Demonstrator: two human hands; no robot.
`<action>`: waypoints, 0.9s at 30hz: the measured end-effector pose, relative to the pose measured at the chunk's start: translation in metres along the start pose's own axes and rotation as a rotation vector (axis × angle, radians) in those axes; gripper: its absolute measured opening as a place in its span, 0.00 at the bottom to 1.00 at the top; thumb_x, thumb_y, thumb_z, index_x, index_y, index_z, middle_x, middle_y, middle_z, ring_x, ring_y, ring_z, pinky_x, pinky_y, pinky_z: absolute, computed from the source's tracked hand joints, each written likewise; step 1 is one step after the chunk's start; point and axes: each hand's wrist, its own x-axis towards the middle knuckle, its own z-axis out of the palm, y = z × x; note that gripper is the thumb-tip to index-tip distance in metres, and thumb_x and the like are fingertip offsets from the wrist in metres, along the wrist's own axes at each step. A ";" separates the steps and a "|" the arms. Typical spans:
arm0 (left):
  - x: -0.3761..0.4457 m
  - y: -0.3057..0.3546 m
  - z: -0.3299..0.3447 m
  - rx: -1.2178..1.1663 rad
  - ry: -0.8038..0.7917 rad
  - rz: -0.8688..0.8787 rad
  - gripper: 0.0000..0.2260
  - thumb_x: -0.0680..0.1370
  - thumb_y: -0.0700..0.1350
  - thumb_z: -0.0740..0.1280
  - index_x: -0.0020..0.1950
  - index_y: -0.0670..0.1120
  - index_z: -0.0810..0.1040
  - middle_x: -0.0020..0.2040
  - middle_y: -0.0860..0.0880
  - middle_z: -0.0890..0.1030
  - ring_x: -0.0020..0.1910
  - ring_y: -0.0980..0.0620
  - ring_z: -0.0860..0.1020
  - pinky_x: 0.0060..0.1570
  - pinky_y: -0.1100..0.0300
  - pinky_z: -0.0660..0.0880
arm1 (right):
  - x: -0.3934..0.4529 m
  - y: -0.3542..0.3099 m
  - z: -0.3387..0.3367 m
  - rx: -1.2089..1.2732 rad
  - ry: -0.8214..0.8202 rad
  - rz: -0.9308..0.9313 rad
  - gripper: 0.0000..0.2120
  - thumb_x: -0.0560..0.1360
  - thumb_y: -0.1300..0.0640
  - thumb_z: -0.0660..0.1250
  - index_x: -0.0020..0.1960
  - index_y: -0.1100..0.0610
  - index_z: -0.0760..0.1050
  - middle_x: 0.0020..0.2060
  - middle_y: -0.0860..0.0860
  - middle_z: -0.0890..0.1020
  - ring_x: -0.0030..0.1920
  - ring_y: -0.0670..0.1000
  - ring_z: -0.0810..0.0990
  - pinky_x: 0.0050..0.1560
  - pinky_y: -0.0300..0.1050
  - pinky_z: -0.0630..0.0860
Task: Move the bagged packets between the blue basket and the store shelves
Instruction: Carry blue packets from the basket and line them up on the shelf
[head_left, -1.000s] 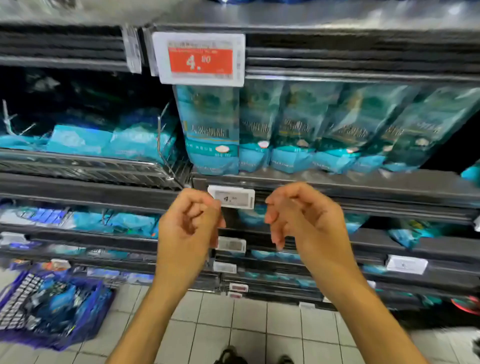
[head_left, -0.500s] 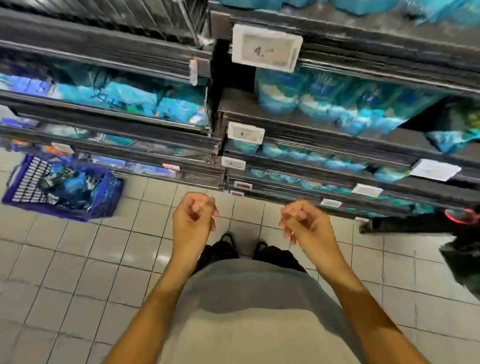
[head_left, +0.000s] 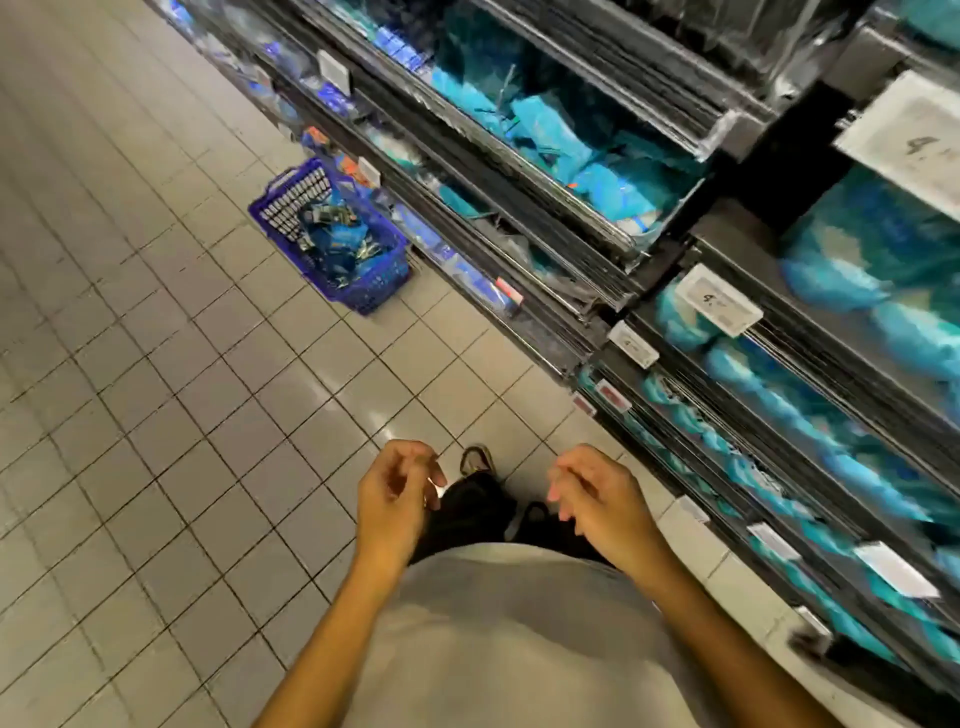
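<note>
A: Here, where does the blue basket lie relative to the two hands?

B: It stands on the tiled floor, far and to the left of both hands, set just beside the foot of the store shelves. The left hand is the nearer of the two; the right hand sits nearer the shelves, which run along the right of the scene.

A: What is the state of each grip?

B: Both are empty. The fingers of each hand hang loosely curled, held in front of the body at waist level, well apart from any packet.

A: And the task's things?

B: Dark and blue bagged packets lie heaped inside the basket. More teal packets fill the wire tray on the shelf at upper centre and the rows at right, behind the price tags.

A: Which way does the basket's long axis run?

B: Roughly from far left to near right, parallel to the shelf front, with one short end turned toward the person.

A: What does the next move likely turn on?

B: Probably on closing the gap to the basket: it is out of arm's reach from here, so a step forward and left, then a stoop, would seem needed. The left hand appears better placed to reach in first.
</note>
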 end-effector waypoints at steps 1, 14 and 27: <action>-0.002 -0.007 -0.013 -0.016 0.063 -0.025 0.10 0.84 0.40 0.61 0.45 0.44 0.78 0.32 0.52 0.80 0.28 0.55 0.74 0.25 0.66 0.70 | 0.010 -0.010 0.007 -0.042 -0.037 -0.033 0.10 0.80 0.63 0.65 0.42 0.53 0.76 0.29 0.43 0.80 0.29 0.43 0.76 0.29 0.32 0.70; 0.090 -0.035 -0.149 -0.185 0.424 -0.236 0.10 0.84 0.40 0.61 0.48 0.37 0.79 0.34 0.47 0.80 0.27 0.55 0.74 0.24 0.62 0.67 | 0.160 -0.139 0.174 -0.011 -0.267 0.005 0.06 0.73 0.53 0.68 0.37 0.50 0.79 0.31 0.52 0.82 0.29 0.48 0.77 0.25 0.40 0.70; 0.304 0.049 -0.249 -0.102 0.201 -0.142 0.10 0.83 0.37 0.60 0.46 0.41 0.78 0.36 0.48 0.81 0.28 0.58 0.75 0.24 0.65 0.69 | 0.242 -0.163 0.202 -0.104 0.025 0.161 0.13 0.79 0.64 0.66 0.39 0.51 0.79 0.29 0.52 0.80 0.27 0.49 0.74 0.25 0.39 0.65</action>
